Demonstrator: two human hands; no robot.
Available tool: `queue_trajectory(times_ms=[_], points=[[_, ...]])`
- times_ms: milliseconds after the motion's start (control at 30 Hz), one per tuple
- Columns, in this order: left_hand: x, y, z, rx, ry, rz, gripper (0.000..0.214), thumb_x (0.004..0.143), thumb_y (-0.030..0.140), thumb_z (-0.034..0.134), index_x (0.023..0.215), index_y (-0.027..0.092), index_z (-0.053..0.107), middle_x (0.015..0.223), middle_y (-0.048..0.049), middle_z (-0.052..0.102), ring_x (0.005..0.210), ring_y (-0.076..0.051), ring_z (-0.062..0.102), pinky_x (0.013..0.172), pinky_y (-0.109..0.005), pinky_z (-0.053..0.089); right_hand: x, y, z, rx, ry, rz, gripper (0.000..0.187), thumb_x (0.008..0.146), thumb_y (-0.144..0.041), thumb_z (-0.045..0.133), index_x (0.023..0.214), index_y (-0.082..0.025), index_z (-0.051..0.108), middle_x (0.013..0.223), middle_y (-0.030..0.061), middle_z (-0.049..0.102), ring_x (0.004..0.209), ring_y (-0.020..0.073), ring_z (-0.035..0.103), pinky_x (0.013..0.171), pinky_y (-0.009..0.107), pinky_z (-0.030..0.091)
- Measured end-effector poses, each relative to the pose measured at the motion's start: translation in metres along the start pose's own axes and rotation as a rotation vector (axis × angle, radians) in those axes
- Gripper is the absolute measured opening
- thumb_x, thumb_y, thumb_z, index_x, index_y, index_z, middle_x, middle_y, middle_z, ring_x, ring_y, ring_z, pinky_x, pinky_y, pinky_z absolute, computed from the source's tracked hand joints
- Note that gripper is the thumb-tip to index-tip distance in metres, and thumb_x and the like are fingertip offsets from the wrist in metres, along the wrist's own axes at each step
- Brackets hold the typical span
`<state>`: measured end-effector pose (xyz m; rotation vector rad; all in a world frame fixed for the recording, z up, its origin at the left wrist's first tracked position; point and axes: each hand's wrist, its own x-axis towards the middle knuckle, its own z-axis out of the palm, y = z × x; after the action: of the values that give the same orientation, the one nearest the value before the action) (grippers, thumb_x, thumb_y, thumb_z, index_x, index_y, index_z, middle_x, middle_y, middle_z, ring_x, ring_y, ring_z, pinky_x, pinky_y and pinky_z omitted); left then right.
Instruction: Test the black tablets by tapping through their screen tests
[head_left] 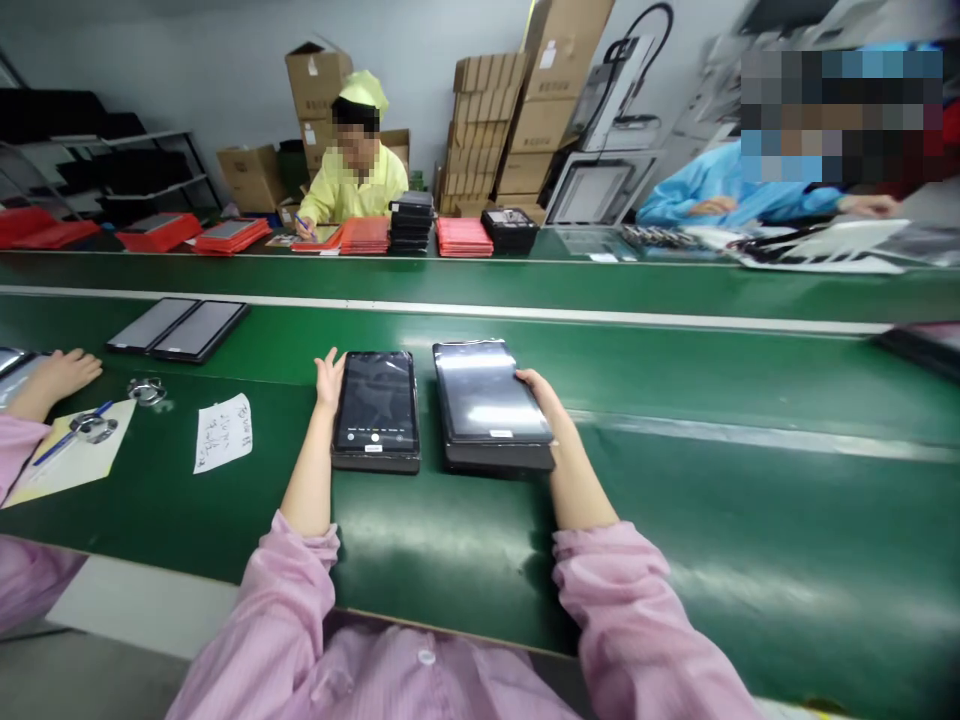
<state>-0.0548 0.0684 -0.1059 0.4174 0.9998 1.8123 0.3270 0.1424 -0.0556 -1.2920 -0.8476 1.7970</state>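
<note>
Two dark tablets lie side by side in front of me on the green work surface. The left tablet (375, 400) has its screen lit with a row of small icons and rests on a black tray or another device. My left hand (328, 380) is at its left edge, fingers spread and pointing up. The right tablet (487, 390) has a blank, shiny screen and sits on top of a thicker black piece. My right hand (541, 395) grips its right side, thumb on the top edge, the other fingers hidden.
Two more tablets (180, 328) lie at left. Nearby are a handwritten paper slip (223, 433), a roll of clear tape (148, 391), and a co-worker's hand (71, 372). Across the line, people sit behind red stacks (465, 237) and black trays (411, 222).
</note>
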Motion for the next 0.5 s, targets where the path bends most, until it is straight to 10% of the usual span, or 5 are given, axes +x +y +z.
queue_trajectory(times_ms=[133, 367, 500], points=[[0.002, -0.012, 0.008, -0.061, -0.009, -0.027, 0.071, 0.103, 0.062, 0.005, 0.158, 0.025, 0.029, 0.15, -0.0126, 0.053, 0.137, -0.022, 0.053, 0.118, -0.042, 0.035, 0.004, -0.002, 0.016, -0.06, -0.005, -0.042, 0.021, 0.083, -0.03, 0.051, 0.072, -0.018, 0.064, 0.058, 0.0038, 0.066, 0.051, 0.0167, 0.061, 0.055, 0.026, 0.052], [0.004, -0.032, 0.027, -0.119, 0.019, -0.045, 0.069, 0.104, 0.061, 0.007, 0.157, 0.023, 0.031, 0.139, -0.0133, 0.062, 0.134, -0.022, 0.056, 0.115, -0.04, 0.04, 0.021, 0.042, 0.119, -0.266, -0.102, -0.25, 0.031, 0.073, -0.044, 0.054, 0.091, -0.021, 0.065, 0.085, 0.0064, 0.073, 0.08, 0.0279, 0.069, 0.071, 0.038, 0.058], [0.004, -0.033, 0.027, -0.108, 0.014, -0.039, 0.067, 0.103, 0.064, 0.021, 0.155, 0.024, 0.037, 0.14, -0.0113, 0.062, 0.133, -0.025, 0.057, 0.113, -0.039, 0.043, 0.026, 0.051, 0.126, -0.513, -0.051, -0.433, 0.047, 0.076, -0.054, 0.053, 0.106, -0.019, 0.064, 0.115, 0.0136, 0.069, 0.118, 0.0364, 0.058, 0.097, 0.048, 0.051]])
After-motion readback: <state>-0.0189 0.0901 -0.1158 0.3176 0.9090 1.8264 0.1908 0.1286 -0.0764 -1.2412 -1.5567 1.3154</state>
